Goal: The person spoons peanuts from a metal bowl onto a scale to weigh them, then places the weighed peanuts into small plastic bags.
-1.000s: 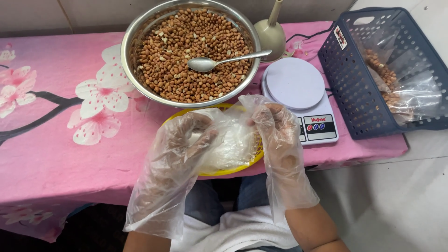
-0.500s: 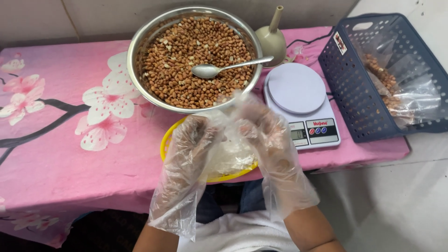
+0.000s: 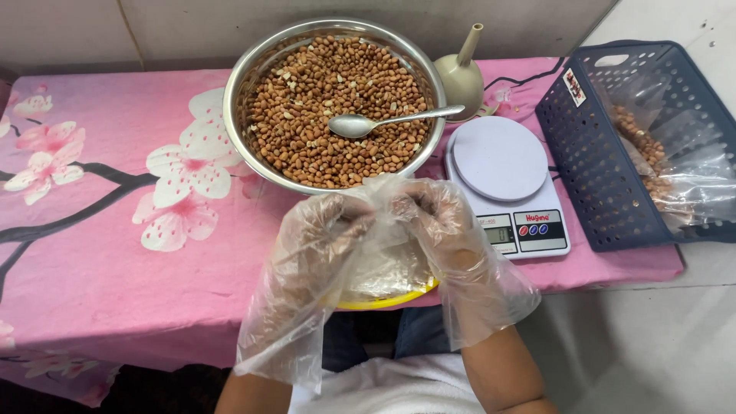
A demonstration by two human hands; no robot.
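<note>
One steel bowl point(image 3: 244, 84) of peanuts, one spoon point(image 3: 383, 121), one funnel point(image 3: 461, 73), one scale point(image 3: 510, 184), one blue basket point(image 3: 590, 153), two gloved hands.

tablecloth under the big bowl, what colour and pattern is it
Pink tablecloth with white-and-pink blossoms on dark branches, seen in the head view.

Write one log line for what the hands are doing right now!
left hand: gloved, pinching clear plastic bag | right hand: gloved, pinching same bag | beneath: yellow plate | beyond: steel peanut bowl
</note>
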